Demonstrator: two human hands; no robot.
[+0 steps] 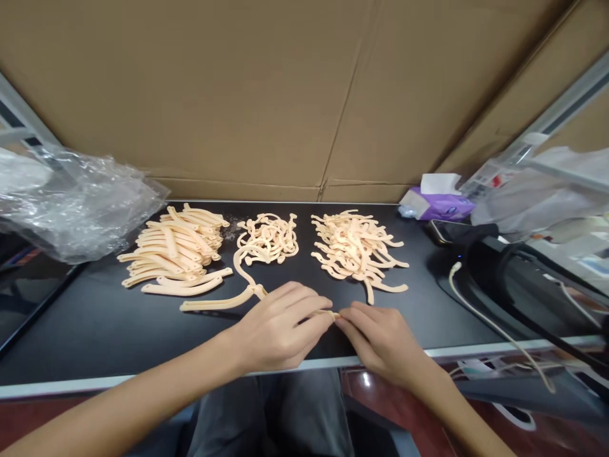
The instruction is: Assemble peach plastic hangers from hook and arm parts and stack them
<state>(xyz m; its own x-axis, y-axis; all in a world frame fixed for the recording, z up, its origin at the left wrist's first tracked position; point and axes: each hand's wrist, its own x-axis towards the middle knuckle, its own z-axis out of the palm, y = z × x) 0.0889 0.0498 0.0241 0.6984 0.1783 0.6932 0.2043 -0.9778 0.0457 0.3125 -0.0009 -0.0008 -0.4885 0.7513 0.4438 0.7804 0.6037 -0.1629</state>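
Cardboard [214, 95] backs a black table [118, 343] with a left pile [178, 247] and right pile [354, 244] of cream pieces. At the front are left hand [285, 327] and right hand [387, 336]. A branched piece [254, 291] by the middle pile [269, 238] runs under the left. Both hands' fingers pinch a thin strip [330, 313] between them.
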